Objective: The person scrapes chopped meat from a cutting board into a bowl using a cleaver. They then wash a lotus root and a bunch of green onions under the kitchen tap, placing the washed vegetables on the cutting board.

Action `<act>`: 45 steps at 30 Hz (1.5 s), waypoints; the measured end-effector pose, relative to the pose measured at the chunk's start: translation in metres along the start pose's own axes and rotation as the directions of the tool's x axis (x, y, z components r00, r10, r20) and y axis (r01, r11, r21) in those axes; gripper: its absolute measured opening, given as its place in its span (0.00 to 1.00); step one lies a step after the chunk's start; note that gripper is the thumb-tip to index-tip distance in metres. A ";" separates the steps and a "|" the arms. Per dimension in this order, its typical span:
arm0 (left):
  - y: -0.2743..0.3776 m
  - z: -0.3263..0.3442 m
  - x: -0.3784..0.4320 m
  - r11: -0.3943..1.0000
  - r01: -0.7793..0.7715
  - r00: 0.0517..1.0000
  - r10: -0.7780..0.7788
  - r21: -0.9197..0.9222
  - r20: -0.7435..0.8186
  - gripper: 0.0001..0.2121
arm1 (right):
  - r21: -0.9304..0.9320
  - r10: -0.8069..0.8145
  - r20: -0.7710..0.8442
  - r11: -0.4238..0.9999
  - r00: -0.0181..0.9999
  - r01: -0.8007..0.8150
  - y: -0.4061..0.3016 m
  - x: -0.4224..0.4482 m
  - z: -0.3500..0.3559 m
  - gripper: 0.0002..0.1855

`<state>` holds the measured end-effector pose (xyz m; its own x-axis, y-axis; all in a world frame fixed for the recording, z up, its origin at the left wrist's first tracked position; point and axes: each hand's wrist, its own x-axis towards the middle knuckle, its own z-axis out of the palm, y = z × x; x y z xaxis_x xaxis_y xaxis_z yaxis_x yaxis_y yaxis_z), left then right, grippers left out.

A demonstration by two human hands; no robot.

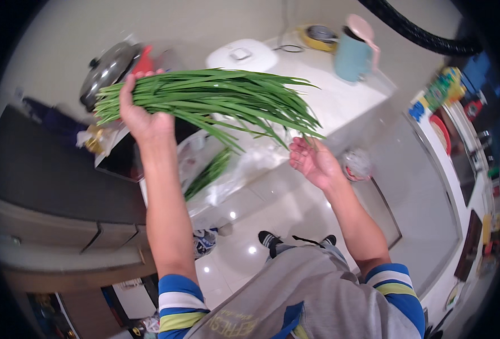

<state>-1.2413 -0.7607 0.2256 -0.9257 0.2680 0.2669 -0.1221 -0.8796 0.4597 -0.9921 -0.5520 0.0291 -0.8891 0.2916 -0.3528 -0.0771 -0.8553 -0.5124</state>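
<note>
My left hand [146,114] is wrapped around the pale stem end of a large bunch of green garlic chives [224,95], held up over the counter. The long flat leaves stretch to the right, and their tips droop. Under those tips is my right hand [313,161], palm turned up with its fingers loosely curled and apart from the palm. A few leaf tips reach its fingers; any grip on them is not visible. Below the bunch, more green chives [209,173] lie on a clear plastic bag [243,169] at the counter's front edge.
On the white counter [334,106] stand a white rice cooker [243,55] and a light blue electric kettle [351,57] with its pink lid raised. A lidded metal pan [108,70] is at the back left. A clear plastic bag [357,164] hangs or stands by the counter's right side.
</note>
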 end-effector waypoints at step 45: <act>-0.991 0.376 -0.474 -0.342 0.627 -0.534 -0.843 0.700 0.068 0.17 | -0.542 -0.576 -0.817 0.776 0.013 0.322 -0.619 -0.396 -0.598 0.11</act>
<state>-0.5469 0.1314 -0.0377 0.6218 0.6246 -0.4724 -0.2885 0.7435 0.6033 -0.3227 0.1178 0.0179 0.4014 0.8467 -0.3493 -0.1013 -0.3380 -0.9357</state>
